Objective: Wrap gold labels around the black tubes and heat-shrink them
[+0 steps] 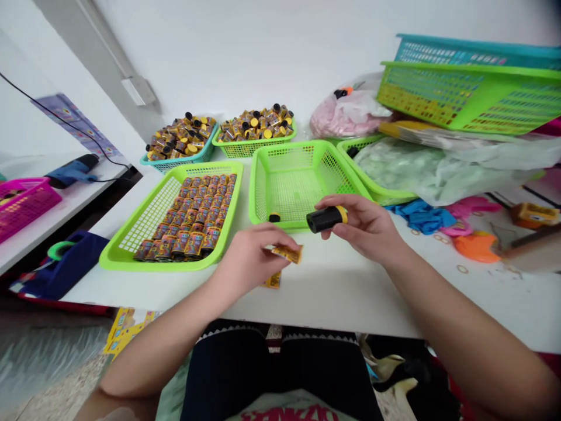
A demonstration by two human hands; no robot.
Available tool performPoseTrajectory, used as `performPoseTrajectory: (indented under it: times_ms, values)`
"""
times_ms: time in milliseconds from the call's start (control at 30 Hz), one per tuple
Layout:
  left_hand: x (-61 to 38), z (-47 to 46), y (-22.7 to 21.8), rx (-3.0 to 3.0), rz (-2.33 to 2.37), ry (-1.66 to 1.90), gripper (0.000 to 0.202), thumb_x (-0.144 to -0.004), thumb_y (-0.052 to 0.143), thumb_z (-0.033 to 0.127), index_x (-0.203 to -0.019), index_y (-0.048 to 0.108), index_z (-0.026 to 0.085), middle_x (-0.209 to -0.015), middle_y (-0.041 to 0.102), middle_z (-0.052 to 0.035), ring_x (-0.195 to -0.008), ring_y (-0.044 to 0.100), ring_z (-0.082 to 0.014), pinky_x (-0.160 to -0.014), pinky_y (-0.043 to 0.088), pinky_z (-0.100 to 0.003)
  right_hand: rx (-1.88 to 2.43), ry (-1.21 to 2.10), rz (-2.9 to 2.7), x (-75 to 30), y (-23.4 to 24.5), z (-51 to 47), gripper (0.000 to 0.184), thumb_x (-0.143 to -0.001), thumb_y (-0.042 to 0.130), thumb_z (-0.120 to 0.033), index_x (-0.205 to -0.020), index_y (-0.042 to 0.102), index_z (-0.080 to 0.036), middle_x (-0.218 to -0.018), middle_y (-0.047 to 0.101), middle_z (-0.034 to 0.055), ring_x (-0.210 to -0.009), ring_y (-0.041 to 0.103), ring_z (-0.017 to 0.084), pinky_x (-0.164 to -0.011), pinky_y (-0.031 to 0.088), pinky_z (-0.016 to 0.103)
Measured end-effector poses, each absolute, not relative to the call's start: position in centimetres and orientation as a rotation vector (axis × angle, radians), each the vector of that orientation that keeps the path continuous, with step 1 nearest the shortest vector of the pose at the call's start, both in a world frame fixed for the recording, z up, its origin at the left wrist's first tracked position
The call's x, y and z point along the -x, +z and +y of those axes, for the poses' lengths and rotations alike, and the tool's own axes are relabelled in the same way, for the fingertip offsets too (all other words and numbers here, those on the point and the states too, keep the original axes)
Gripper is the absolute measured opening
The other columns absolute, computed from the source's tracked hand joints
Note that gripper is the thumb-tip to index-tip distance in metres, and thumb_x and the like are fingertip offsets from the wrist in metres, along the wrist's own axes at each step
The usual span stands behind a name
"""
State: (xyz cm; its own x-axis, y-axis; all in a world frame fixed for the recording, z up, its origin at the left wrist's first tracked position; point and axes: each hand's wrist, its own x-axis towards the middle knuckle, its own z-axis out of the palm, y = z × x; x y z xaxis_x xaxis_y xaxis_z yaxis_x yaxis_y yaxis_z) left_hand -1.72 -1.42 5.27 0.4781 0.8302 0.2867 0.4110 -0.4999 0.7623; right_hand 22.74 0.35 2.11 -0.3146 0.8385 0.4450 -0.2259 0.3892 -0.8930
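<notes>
My right hand (363,228) pinches a black cylinder with a yellow end (326,219) between thumb and fingers, above the front rim of a lime-green mesh basket (289,187). My left hand (254,260) grips a small yellow-orange printed paper strip (287,254) at the fingertips, over the white table (342,292). A similar strip (274,280) lies on the table, partly under that hand. A small black-and-yellow cap (274,217) sits inside the basket near its front wall. To the left, a green tray (131,234) holds neat rows of printed tubes (186,216).
Two baskets of loose black-and-yellow tubes (182,137) stand at the back. Stacked green and teal baskets (468,88), plastic bags (433,161), and blue gloves (421,215) lie right. A pink basket (24,204) and blue tape dispenser (65,263) sit left.
</notes>
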Motion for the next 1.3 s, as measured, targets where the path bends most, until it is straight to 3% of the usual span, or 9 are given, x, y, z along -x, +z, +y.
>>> performPoseTrajectory:
  times_ms: [200, 333, 400, 500, 767, 967, 1033, 1167, 1300]
  values:
    - [-0.4, 1.5, 1.9, -1.562, 0.918, 0.802, 0.032, -0.077, 0.077, 0.039, -0.097, 0.073, 0.014, -0.078, 0.074, -0.0031, -0.068, 0.068, -0.0137, -0.069, 0.059, -0.028, 0.768, 1.177, -1.51, -22.9, 2.2, 0.6, 0.031, -0.087, 0.072, -0.027, -0.117, 0.068, -0.029, -0.066, 0.067, -0.0042, -0.06, 0.065, 0.01, -0.057, 0.05, 0.022]
    - [0.2, 1.2, 0.7, -1.544, 0.853, 0.784, 0.06, -0.087, 0.068, 0.035, -0.141, 0.045, 0.019, -0.069, 0.07, 0.0031, -0.069, 0.07, -0.0145, -0.076, 0.059, -0.032, 0.832, 1.205, -1.462, -22.9, 1.9, 0.7, 0.034, -0.086, 0.073, -0.033, -0.119, 0.068, -0.027, -0.071, 0.069, -0.0021, -0.06, 0.064, 0.011, -0.056, 0.048, 0.024]
    - [0.6, 0.9, 0.7, -1.678, 0.861, 0.8, 0.067, -0.09, 0.065, 0.031, -0.148, 0.033, 0.02, -0.066, 0.069, 0.0049, -0.062, 0.066, -0.0126, -0.073, 0.056, -0.03, 0.833, 1.227, -1.472, -22.8, 1.9, 0.6, 0.035, -0.086, 0.073, -0.035, -0.119, 0.068, -0.027, -0.076, 0.07, -0.0006, -0.061, 0.064, 0.012, -0.056, 0.049, 0.025]
    - [1.0, 0.9, 0.6, -1.844, 0.842, 0.811, 0.07, -0.092, 0.063, 0.03, -0.15, 0.025, 0.019, -0.071, 0.071, 0.0027, -0.06, 0.064, -0.012, -0.071, 0.053, -0.027, 0.85, 1.252, -1.502, -22.6, 2.2, 0.4, 0.032, -0.085, 0.073, -0.037, -0.115, 0.071, -0.027, -0.074, 0.07, -0.0001, -0.061, 0.064, 0.012, -0.057, 0.049, 0.026]
    - [1.4, 1.1, -0.5, -1.86, 0.71, 0.937, 0.073, -0.095, 0.061, 0.031, -0.153, 0.018, 0.026, -0.098, 0.077, -0.005, -0.085, 0.073, -0.0165, -0.082, 0.055, -0.031, 0.958, 1.233, -1.627, -22.4, 3.2, 0.2, 0.027, -0.084, 0.073, -0.038, -0.106, 0.074, -0.023, -0.062, 0.064, -0.0017, -0.053, 0.057, 0.009, -0.047, 0.042, 0.022]
    - [0.7, 0.4, 0.2, -1.763, 0.63, 0.951, 0.094, -0.086, 0.071, 0.021, -0.154, 0.007, 0.028, -0.111, 0.074, -0.0097, -0.095, 0.072, -0.0184, -0.09, 0.056, -0.035, 0.891, 1.037, -1.82, -21.7, 2.8, -0.1, 0.032, -0.076, 0.081, -0.032, -0.107, 0.074, -0.025, -0.103, 0.065, 0.0051, -0.073, 0.064, 0.011, -0.061, 0.053, 0.026]
    - [0.5, 0.3, 0.5, -1.724, 0.612, 0.985, 0.099, -0.081, 0.075, 0.018, -0.154, 0.009, 0.028, -0.11, 0.074, -0.0095, -0.099, 0.072, -0.0192, -0.095, 0.054, -0.037, 0.877, 1.002, -1.909, -21.4, 2.6, -0.2, 0.034, -0.075, 0.081, -0.034, -0.108, 0.074, -0.026, -0.106, 0.064, 0.005, -0.074, 0.064, 0.012, -0.063, 0.054, 0.026]
    - [0.3, 0.3, 0.9, -1.571, 0.543, 0.939, 0.103, -0.08, 0.075, 0.018, -0.153, 0.002, 0.028, -0.098, 0.076, -0.0047, -0.085, 0.073, -0.0153, -0.089, 0.056, -0.034, 0.824, 0.998, -1.857, -20.6, 2.3, -0.5, 0.036, -0.078, 0.08, -0.035, -0.111, 0.07, -0.027, -0.09, 0.07, 0.0022, -0.076, 0.066, 0.015, -0.068, 0.056, 0.03]
    - [0.0, 0.0, 1.4, -1.359, 0.567, 0.967, 0.108, -0.079, 0.076, 0.019, -0.152, -0.003, 0.03, -0.095, 0.078, -0.0019, -0.073, 0.071, -0.0109, -0.076, 0.057, -0.026, 0.787, 0.784, -1.711, -19.7, 1.9, -1.2, 0.013, -0.08, 0.077, -0.034, -0.088, 0.07, -0.026, -0.097, 0.073, 0.0048, -0.088, 0.07, 0.019, -0.077, 0.057, 0.036]
